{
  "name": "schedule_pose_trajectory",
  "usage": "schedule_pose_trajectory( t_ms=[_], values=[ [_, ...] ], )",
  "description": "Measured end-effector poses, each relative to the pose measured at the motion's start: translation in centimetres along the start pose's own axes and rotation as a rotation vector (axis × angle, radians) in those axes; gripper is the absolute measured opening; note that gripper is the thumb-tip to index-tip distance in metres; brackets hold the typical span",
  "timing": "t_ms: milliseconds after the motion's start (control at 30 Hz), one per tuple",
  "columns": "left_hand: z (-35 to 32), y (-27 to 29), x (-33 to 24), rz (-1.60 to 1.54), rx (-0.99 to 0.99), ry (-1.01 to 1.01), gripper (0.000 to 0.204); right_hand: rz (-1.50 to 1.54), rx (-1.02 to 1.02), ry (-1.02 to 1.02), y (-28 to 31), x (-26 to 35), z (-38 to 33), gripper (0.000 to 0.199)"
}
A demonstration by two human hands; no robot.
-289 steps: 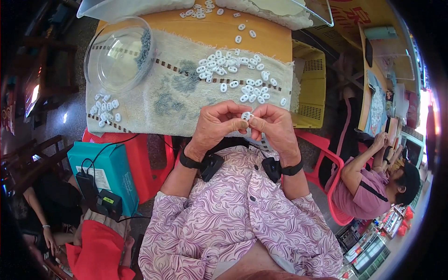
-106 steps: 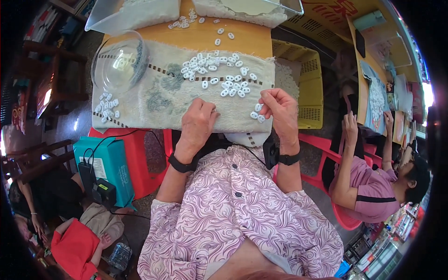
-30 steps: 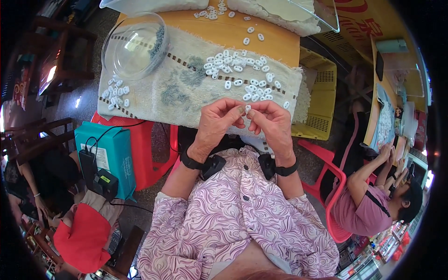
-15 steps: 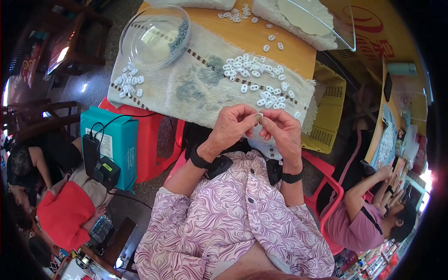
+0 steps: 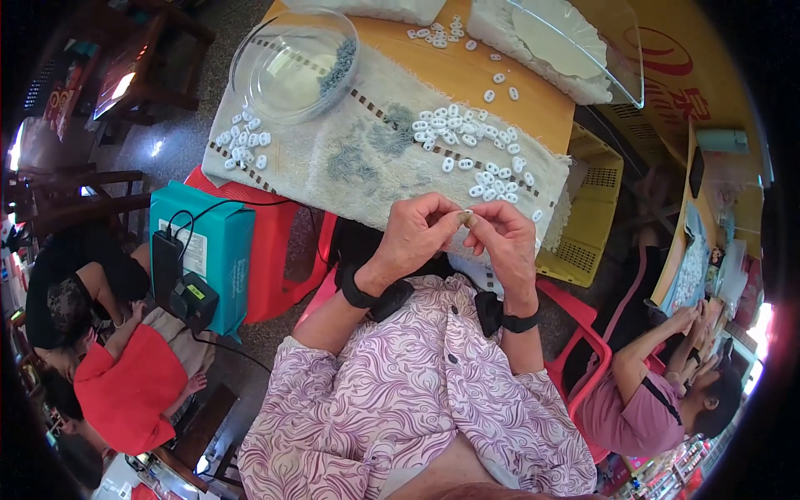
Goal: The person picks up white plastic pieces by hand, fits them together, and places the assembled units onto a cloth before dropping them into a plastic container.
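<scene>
In front of my body, at the near edge of the towel, both hands meet at their fingertips. My left hand is closed in a pinch, and my right hand pinches against it from the other side. A speck of white shows between the fingertips; the rest of that small piece is hidden. Just beyond my hands lies a spread of small white oval pieces with two holes each. A smaller heap of white pieces sits at the towel's left. Small grey pieces lie scattered between the heaps.
A clear round bowl with grey pieces stands at the far left of the table. White foam trays line the back. A yellow crate is right of the table, a red stool left. People sit on both sides.
The view has shifted slightly, so the table appears a little lower and to the right. My hands stay pinched together, with only a small shift of the fingers.
</scene>
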State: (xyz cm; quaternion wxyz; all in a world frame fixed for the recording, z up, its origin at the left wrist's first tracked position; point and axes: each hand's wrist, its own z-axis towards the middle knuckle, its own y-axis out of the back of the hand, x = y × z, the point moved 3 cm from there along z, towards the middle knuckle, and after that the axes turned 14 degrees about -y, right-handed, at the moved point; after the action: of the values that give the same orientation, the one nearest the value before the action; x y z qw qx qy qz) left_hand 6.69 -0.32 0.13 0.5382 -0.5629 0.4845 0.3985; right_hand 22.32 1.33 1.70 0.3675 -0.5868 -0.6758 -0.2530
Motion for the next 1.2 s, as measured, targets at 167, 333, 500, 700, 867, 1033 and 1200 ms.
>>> schedule_pose_trajectory(
  t_ms=[167,333,500,700,867,1033,1200],
  values=[
    [-0.1,0.3,-0.3,0.064,-0.031,-0.022,0.010,0.025,-0.018,-0.001,-0.1,0.1,0.0,0.010],
    [0.8,3.5,-0.5,0.349,-0.156,-0.168,0.007,0.021,-0.067,-0.032,0.7,0.1,-0.1,0.010],
    [2.0,6.8,-1.6,1.063,-0.316,-0.511,0.006,0.003,-0.066,-0.045,0.9,-0.1,0.1,0.011],
    [3.4,6.4,-2.0,1.168,-0.290,-0.489,0.004,-0.001,-0.068,-0.049,0.8,0.0,0.1,0.011],
    [3.8,6.2,-1.8,1.211,-0.259,-0.451,0.004,-0.011,-0.067,-0.057,1.0,-0.1,0.0,0.012],
    [3.8,6.3,-1.6,1.223,-0.234,-0.440,0.006,-0.004,-0.072,-0.055,1.3,-0.2,0.2,0.012],
    [3.9,6.1,-1.7,1.217,-0.175,-0.470,0.008,-0.006,-0.068,-0.055,1.2,-0.1,0.3,0.012]
  ],
)
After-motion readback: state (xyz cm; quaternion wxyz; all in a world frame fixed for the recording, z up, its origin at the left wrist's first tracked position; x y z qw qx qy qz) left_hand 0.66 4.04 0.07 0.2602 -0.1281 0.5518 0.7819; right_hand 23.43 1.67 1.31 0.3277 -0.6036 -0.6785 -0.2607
